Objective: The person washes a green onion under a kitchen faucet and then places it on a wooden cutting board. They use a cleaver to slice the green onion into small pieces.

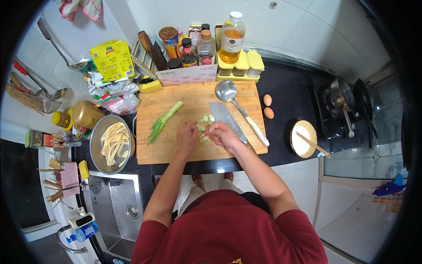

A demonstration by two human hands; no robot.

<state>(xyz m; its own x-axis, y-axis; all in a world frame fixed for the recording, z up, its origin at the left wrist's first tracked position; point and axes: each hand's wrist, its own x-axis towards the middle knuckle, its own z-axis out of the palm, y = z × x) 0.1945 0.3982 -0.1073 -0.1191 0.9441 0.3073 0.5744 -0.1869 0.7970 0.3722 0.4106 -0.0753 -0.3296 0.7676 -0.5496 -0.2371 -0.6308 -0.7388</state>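
Observation:
Both hands are over the front middle of a wooden cutting board (pixel 154 99). My left hand (pixel 188 135) is closed in a pinch; what its fingertips hold is too small to make out. Opposite it, my right hand (pixel 225 135) pinches a small pale piece, perhaps a garlic clove. Several pale green-white pieces (pixel 205 119) lie on the wood between and just beyond my fingers. To the left rests a length of green onion (pixel 165 121). A cleaver (pixel 226 119) lies flat beside my right hand, its lower end partly hidden by that hand. Right of it is a steel ladle (pixel 227 91) with a pale handle.
On the left stands a steel bowl of dough-like strips (pixel 94 147), above a sink (pixel 134 189). Two eggs (pixel 268 107) and a bowl of white powder (pixel 295 152) with chopsticks are to the right, before the stove pan (pixel 343 90). Bottles (pixel 189 55) and yellow-lidded jars (pixel 241 66) line the back.

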